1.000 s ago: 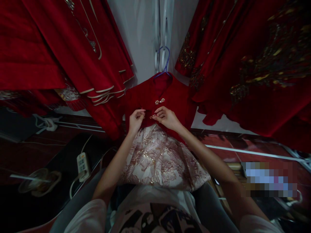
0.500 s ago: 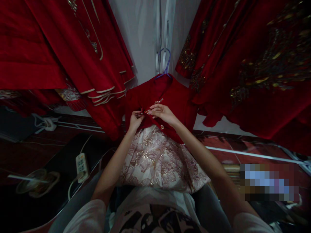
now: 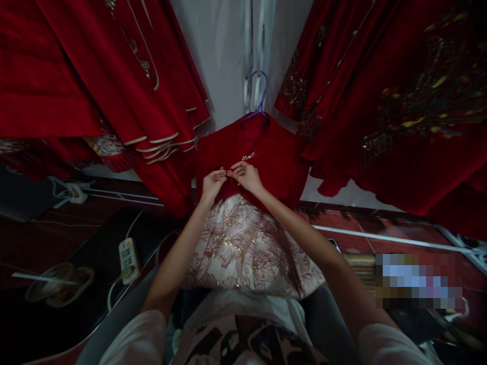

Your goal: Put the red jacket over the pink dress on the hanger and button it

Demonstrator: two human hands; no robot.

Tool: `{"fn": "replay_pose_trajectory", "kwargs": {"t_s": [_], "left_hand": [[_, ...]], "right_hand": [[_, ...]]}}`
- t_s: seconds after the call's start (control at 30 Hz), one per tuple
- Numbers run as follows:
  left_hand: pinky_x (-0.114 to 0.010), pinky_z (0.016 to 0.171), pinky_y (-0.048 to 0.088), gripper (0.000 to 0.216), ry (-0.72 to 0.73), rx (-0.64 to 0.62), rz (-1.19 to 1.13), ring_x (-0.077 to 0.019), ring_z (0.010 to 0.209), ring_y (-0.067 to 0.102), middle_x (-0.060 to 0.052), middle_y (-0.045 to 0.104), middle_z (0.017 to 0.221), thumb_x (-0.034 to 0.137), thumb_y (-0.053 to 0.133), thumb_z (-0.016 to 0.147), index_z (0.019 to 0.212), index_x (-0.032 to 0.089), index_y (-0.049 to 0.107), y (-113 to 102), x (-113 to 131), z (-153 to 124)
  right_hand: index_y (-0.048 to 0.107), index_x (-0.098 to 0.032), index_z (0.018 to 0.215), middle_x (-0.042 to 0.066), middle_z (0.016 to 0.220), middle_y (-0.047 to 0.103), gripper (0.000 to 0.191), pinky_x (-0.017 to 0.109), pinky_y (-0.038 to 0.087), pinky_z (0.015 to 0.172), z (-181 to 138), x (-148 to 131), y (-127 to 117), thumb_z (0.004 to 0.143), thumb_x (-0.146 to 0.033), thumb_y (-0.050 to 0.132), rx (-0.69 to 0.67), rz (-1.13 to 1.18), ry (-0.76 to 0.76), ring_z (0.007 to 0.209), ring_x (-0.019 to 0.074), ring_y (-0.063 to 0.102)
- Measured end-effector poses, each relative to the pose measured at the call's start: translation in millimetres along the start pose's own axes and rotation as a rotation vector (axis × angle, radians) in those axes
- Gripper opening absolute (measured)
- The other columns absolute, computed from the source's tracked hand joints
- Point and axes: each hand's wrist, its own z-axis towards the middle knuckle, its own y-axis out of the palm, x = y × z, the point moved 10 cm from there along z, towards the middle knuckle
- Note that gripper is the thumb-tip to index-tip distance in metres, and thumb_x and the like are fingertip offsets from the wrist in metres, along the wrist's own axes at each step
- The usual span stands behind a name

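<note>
A small dress with a red bodice (image 3: 277, 147) and a pale floral brocade skirt (image 3: 239, 248) hangs on a purple hanger (image 3: 264, 91). At the bodice front my left hand (image 3: 213, 183) has its fingertips closed on one side of a beaded frog button (image 3: 227, 173). From the other side, my right hand (image 3: 246, 176) pinches the same button, and the two hands' fingertips nearly meet. Just above my right hand lies another beaded trim (image 3: 248, 156) on the red cloth. The fingers hide most of the button.
Red garments with cream piping (image 3: 144, 101) hang at the left, and red garments with gold embroidery (image 3: 411, 111) at the right. A power strip (image 3: 129, 261) and a plastic bowl (image 3: 49, 281) rest on a black surface at the left. White rails (image 3: 380, 237) run low along the right.
My right hand has shifted slightly left and its fingers have closed in toward my left hand at the button. The fingertips are now closer together.
</note>
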Motion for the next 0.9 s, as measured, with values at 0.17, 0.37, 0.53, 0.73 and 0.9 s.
{"fn": "replay_pose_trajectory", "kwargs": {"t_s": [0.17,0.37,0.53,0.73,0.9], "left_hand": [[-0.033,0.085,0.052,0.027,0.010,-0.017,-0.013,-0.0144,0.080,0.067,-0.007,0.072,0.087,0.023,0.076,0.063,0.087,0.013,0.070,2.9,3.1,-1.9],[-0.031,0.083,0.053,0.028,0.105,0.010,0.046,-0.0152,0.078,0.068,-0.009,0.073,0.086,0.028,0.076,0.063,0.085,0.011,0.072,-3.4,5.2,-0.4],[-0.031,0.078,0.054,0.022,0.210,-0.021,0.206,-0.0164,0.074,0.068,-0.008,0.073,0.084,0.028,0.073,0.066,0.082,0.013,0.071,-4.4,13.7,1.5],[-0.031,0.083,0.052,0.021,0.307,-0.137,0.291,-0.0154,0.086,0.065,-0.006,0.069,0.096,0.021,0.061,0.075,0.096,0.018,0.065,-2.2,16.7,-6.9],[-0.035,0.086,0.050,0.030,0.207,-0.044,0.453,-0.0166,0.090,0.060,-0.008,0.062,0.103,0.014,0.064,0.068,0.097,0.017,0.059,-32.6,-32.0,-17.5]], "right_hand": [[0.061,-0.017,0.090,0.000,0.075,0.065,0.016,0.022,0.054,0.060,-1.9,-5.5,-2.1,0.076,-0.024,0.066,0.048,-0.134,-0.088,0.065,0.0102,0.063],[0.062,-0.017,0.089,-0.001,0.073,0.066,0.013,0.021,0.051,0.061,-5.8,-6.0,-3.9,0.078,-0.023,0.066,0.123,-0.123,-0.112,0.062,0.0098,0.062],[0.062,-0.017,0.088,0.000,0.073,0.066,0.010,0.021,0.051,0.061,-8.2,-10.9,-5.7,0.079,-0.021,0.065,0.171,-0.156,-0.155,0.063,0.0102,0.063],[0.063,-0.016,0.096,0.004,0.087,0.069,0.017,0.022,0.055,0.062,-11.6,-5.6,-2.4,0.083,-0.013,0.052,0.000,-0.070,-0.087,0.074,0.0110,0.066],[0.063,-0.015,0.095,0.007,0.095,0.067,0.018,0.025,0.058,0.069,-37.2,0.5,-16.5,0.081,-0.011,0.051,-0.200,0.087,-0.007,0.088,0.0129,0.066]]}}
